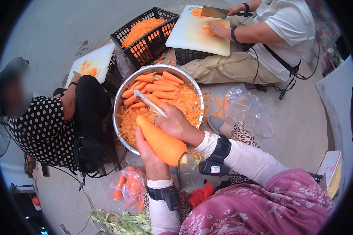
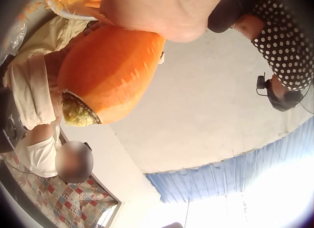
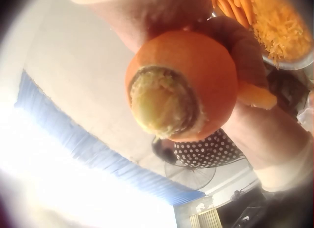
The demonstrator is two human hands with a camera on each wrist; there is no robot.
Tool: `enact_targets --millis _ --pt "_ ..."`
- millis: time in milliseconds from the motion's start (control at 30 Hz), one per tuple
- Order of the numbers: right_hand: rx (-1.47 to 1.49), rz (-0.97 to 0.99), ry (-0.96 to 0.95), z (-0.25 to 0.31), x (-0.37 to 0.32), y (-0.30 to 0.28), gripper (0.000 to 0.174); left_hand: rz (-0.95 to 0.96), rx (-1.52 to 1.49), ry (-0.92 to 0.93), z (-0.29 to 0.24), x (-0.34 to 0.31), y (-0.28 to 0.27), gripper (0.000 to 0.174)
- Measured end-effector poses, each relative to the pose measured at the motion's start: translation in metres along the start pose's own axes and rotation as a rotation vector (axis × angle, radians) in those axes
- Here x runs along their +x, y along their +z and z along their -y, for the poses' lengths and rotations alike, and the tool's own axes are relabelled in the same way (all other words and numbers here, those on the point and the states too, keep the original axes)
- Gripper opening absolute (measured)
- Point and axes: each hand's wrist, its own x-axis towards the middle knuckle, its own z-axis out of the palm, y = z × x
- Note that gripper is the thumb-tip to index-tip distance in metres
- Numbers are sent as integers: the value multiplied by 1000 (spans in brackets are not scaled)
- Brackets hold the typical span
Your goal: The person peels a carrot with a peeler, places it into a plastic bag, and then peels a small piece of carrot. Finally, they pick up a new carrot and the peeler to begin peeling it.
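Observation:
My left hand [image 1: 148,156] grips a thick, smooth orange carrot [image 1: 162,141] from below, its cut pale stem end [image 1: 183,158] pointing back toward my lap. In the right wrist view that stem end [image 3: 159,103] fills the middle, with the left hand's fingers behind it. A silver peeler [image 1: 149,102] is held in my right hand [image 1: 177,123], which lies along the carrot's far right side. Beneath both hands stands a round metal bowl [image 1: 114,113] holding several small whole carrots [image 1: 162,88] on a heap of orange shavings [image 1: 189,103].
Ahead sits a black crate [image 1: 155,51] of shredded carrot. A person at right works with a cleaver [image 1: 214,12] on a white cutting board [image 1: 188,35]; another, at left, has a second board [image 1: 102,58]. Bagged carrots [image 1: 125,186], leafy trimmings [image 1: 125,223] and a clear bag [image 1: 251,111] lie around.

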Motion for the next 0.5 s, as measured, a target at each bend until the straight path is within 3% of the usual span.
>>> enact_targets --millis 67,133,267,333,500 --pt "-9 -3 -9 -1 0 1 33 -1 -20 -4 -1 1 -6 39" --pt "-18 -8 -23 -1 1 3 33 164 -51 -28 -4 4 -16 35" --pt "17 -51 -73 3 -1 4 26 166 -35 -16 -5 3 -17 34" --pt "31 -33 -49 6 -2 4 27 321 -78 -67 -7 5 -22 34" --pt "-26 27 25 8 0 3 26 167 -48 -17 -6 0 -13 33"
